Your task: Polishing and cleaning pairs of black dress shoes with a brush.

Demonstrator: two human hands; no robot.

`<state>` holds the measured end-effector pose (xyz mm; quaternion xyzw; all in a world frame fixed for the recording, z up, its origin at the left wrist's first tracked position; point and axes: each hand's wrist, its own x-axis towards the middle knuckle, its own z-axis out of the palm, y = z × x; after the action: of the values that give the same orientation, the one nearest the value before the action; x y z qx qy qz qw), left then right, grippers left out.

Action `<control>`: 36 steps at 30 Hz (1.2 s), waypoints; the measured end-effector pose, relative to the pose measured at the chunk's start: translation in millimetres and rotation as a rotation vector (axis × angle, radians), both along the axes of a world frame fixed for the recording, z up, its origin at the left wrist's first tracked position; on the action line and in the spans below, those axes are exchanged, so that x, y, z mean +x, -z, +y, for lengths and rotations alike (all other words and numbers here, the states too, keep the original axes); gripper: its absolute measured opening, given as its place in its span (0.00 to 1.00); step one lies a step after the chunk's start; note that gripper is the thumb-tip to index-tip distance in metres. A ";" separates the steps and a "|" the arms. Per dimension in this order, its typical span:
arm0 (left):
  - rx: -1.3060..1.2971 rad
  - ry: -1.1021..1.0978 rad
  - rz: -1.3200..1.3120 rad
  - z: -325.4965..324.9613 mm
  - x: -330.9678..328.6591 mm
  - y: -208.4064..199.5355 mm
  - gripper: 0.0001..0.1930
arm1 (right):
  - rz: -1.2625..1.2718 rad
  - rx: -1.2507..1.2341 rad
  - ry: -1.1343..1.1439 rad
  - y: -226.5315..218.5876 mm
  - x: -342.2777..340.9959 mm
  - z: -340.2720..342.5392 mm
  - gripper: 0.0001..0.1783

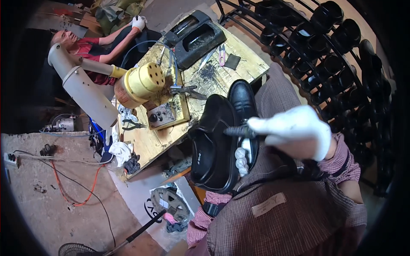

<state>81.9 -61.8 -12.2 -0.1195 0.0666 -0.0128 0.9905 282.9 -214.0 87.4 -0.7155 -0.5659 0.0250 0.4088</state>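
A black shoe [215, 115] lies over my lap, sole down, with its opening facing me. My left sleeve [205, 215] reaches up to its heel; my left hand is hidden behind or under the shoe. My right hand [290, 130], in a white glove, is closed on a slim dark tool [237, 130], blurred by motion. The tool's tip is over the right edge of that shoe. A second black shoe [241, 100] lies beside it, partly covered; crumpled pale wrapping [241, 162] shows near its heel end.
The wooden workbench [162, 149] bears a yellow lamp-like head [147, 83], a black metal frame [198, 40], pliers [133, 125] and pink-handled snips [222, 55]. Racks of black shoes [329, 64] stand at the right. Another person [102, 45] sits across the bench. A fan [77, 249] is at lower left.
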 end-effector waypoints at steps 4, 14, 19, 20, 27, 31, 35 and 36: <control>0.054 0.029 -0.015 -1.2 2.4 -0.3 0.42 | -0.021 -0.055 0.318 9.6 6.7 -0.9 0.21; -0.162 0.154 -0.028 3.9 0.4 8.7 0.42 | -0.260 -0.324 0.156 8.6 -27.3 -6.0 0.29; 0.038 0.097 0.113 6.6 -1.7 5.4 0.38 | -0.337 -0.370 0.158 7.4 -33.9 3.0 0.28; 0.036 0.096 0.118 8.5 0.2 5.9 0.38 | -0.354 -0.523 0.093 6.3 -36.9 2.0 0.28; 0.155 0.142 0.165 5.8 2.7 4.7 0.36 | -0.328 -0.277 0.229 -1.1 -32.7 6.7 0.25; 0.060 0.099 0.158 4.7 1.0 -2.5 0.36 | -0.161 -0.541 -0.004 -7.5 -37.5 8.7 0.30; 0.067 0.107 0.163 6.8 2.6 -5.1 0.37 | -0.193 -0.294 0.158 19.9 -30.8 11.5 0.21; 0.071 0.107 0.156 7.8 1.0 -6.2 0.37 | -0.168 -0.184 0.116 33.8 -20.2 15.5 0.28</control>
<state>82.9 -54.0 -6.0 -0.0814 0.1502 -0.0541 0.9838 262.7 -198.4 53.6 -0.7809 -0.5513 -0.0069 0.2936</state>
